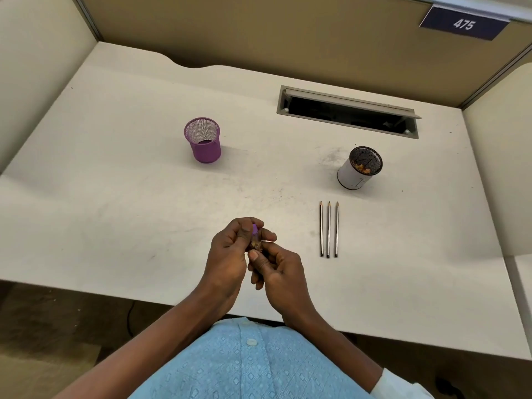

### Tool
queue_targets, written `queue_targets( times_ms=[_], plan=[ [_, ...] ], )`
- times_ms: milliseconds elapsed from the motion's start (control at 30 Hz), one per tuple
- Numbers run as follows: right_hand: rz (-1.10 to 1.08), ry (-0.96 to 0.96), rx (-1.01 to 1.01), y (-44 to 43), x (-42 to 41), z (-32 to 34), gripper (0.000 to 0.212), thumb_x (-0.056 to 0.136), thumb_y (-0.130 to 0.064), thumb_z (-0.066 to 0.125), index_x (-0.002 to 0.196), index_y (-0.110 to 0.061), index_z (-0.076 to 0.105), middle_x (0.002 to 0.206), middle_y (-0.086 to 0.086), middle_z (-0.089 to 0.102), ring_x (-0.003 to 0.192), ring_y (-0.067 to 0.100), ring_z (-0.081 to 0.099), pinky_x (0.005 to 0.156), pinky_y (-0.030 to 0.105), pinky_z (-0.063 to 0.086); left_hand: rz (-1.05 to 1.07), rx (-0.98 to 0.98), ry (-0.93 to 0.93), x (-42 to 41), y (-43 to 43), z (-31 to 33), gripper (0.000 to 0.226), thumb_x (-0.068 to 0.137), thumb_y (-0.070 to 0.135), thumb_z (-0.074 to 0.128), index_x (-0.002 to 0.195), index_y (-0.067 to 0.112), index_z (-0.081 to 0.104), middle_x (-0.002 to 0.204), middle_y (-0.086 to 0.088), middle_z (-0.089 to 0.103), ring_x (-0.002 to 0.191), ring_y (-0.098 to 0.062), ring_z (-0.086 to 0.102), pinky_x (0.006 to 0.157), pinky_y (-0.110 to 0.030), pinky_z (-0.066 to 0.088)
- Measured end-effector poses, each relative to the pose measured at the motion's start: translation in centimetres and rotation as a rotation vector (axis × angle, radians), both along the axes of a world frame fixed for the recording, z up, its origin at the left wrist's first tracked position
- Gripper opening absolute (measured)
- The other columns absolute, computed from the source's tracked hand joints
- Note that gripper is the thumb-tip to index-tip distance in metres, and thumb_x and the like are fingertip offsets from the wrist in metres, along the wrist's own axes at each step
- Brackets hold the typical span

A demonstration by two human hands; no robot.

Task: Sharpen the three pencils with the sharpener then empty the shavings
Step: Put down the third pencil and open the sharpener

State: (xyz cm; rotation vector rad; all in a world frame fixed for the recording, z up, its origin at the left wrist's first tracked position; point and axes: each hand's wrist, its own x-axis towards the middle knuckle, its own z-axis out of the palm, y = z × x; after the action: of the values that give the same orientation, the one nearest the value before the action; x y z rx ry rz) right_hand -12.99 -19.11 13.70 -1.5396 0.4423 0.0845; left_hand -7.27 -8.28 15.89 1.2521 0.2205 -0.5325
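Sharpener: small purple-capped clear plastic sharpener [255, 236] with shavings inside, pinched between both hands, near desk edge.
Left hand [227, 251]: fingers curled around cap.
Right hand [277, 272]: thumb and fingers gripping lower body.
Pencils: three grey wooden pencils [328, 229] parallel, right, untouched.

Sharpener [255, 237] in both hands' grip, three pencils [328, 229] just right.

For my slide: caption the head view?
Both hands grip the purple sharpener; three pencils lie alongside.

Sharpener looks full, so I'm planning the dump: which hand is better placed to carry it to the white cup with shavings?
Right, probably. The white cup stands on the right hand's side, and that hand's fingers already grip the sharpener.
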Motion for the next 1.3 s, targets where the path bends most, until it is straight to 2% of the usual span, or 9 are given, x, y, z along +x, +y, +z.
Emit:
queue_targets(
  times_ms=[133, 333, 433, 500, 600, 700, 1000, 1167, 1300],
  plan=[
    [-0.019, 0.007, 0.013, -0.2, 0.2, 0.1, 0.015, 0.106, -0.01, 0.064, 0.104, -0.012, 0.079, 0.07, -0.002, 0.071, 0.06, 0.014, 0.064, 0.058, 0.03, 0.055, -0.014, -0.016, -0.065, -0.1, 0.0, -0.2, 0.032, 0.107, 0.037, 0.057, 0.113, 0.009, 0.07, 0.114, -0.013, 0.083, 0.069, -0.037, 0.055, 0.044, -0.033, 0.05],
    [0.151, 0.017, 0.198, -2.5, 1.0, 1.0, 0.028, 0.111, -0.013, 0.056, 0.103, 0.01, 0.07, 0.076, 0.008, 0.066, 0.061, 0.02, 0.058, 0.055, 0.028, 0.047, -0.095, -0.068, -0.108, 0.7, 0.9, 0.0, 0.048, 0.102, 0.052, 0.06, 0.114, 0.006, 0.07, 0.119, -0.022, 0.081, 0.073, -0.027, 0.072, 0.056, -0.042, 0.059],
    [0.185, 0.01, 0.322, -3.3, 0.9, 1.2, 0.037, 0.11, -0.021, 0.055, 0.107, 0.014, 0.066, 0.078, 0.008, 0.063, 0.062, 0.019, 0.054, 0.055, 0.026, 0.044, -0.158, -0.067, -0.131, 1.0, 1.1, 0.4, 0.053, 0.101, 0.055, 0.059, 0.121, 0.008, 0.072, 0.121, -0.02, 0.082, 0.096, -0.034, 0.079, 0.071, -0.045, 0.065],
    [0.177, 0.011, 0.413, -3.5, 0.9, 1.1, 0.036, 0.109, -0.026, 0.056, 0.109, 0.007, 0.071, 0.078, 0.007, 0.061, 0.061, 0.019, 0.053, 0.055, 0.025, 0.043, -0.188, -0.068, -0.139, 1.1, 1.1, 0.6, 0.052, 0.101, 0.053, 0.059, 0.127, 0.01, 0.074, 0.12, -0.018, 0.082, 0.108, -0.034, 0.079, 0.082, -0.041, 0.067],
    [0.176, 0.006, 0.433, -3.5, 0.9, 1.0, 0.031, 0.105, -0.031, 0.058, 0.109, -0.006, 0.076, 0.078, 0.007, 0.061, 0.061, 0.018, 0.054, 0.054, 0.025, 0.043, -0.186, -0.054, -0.139, 1.0, 1.0, 0.7, 0.043, 0.104, 0.047, 0.06, 0.124, 0.012, 0.075, 0.115, -0.018, 0.083, 0.103, -0.03, 0.079, 0.076, -0.04, 0.067],
    [0.159, 0.023, 0.403, -3.2, 0.8, 0.9, 0.027, 0.107, -0.028, 0.058, 0.106, -0.013, 0.08, 0.078, 0.007, 0.061, 0.061, 0.019, 0.054, 0.054, 0.026, 0.044, -0.135, -0.004, -0.172, 0.8, 0.9, 0.4, 0.033, 0.106, 0.035, 0.059, 0.118, 0.009, 0.074, 0.109, -0.015, 0.085, 0.094, -0.02, 0.08, 0.073, -0.027, 0.062],
    [0.11, 0.063, 0.329, -2.4, 0.9, 0.6, 0.029, 0.112, -0.019, 0.053, 0.104, -0.009, 0.079, 0.075, 0.006, 0.06, 0.06, 0.019, 0.053, 0.053, 0.026, 0.044, -0.072, 0.082, -0.189, 0.3, 1.1, -0.5, 0.021, 0.113, 0.023, 0.057, 0.117, 0.011, 0.075, 0.112, -0.01, 0.086, 0.097, -0.024, 0.079, 0.08, -0.025, 0.063],
    [0.127, 0.079, 0.427, -2.6, 1.0, 0.4, 0.038, 0.11, -0.023, 0.055, 0.119, 0.011, 0.07, 0.077, 0.007, 0.061, 0.062, 0.019, 0.053, 0.055, 0.027, 0.043, -0.109, 0.041, -0.136, 0.7, 1.0, 0.0, 0.034, 0.111, 0.037, 0.055, 0.116, 0.009, 0.074, 0.114, -0.014, 0.085, 0.093, -0.025, 0.079, 0.069, -0.033, 0.064],
    [0.157, 0.08, 0.502, -3.1, 1.1, 0.3, 0.041, 0.106, -0.029, 0.059, 0.119, 0.008, 0.072, 0.08, 0.008, 0.062, 0.063, 0.019, 0.053, 0.056, 0.026, 0.043, -0.119, 0.066, -0.148, 0.8, 1.0, 0.1, 0.032, 0.113, 0.033, 0.054, 0.117, 0.008, 0.073, 0.114, -0.013, 0.085, 0.091, -0.025, 0.079, 0.068, -0.033, 0.064]
  ],
)
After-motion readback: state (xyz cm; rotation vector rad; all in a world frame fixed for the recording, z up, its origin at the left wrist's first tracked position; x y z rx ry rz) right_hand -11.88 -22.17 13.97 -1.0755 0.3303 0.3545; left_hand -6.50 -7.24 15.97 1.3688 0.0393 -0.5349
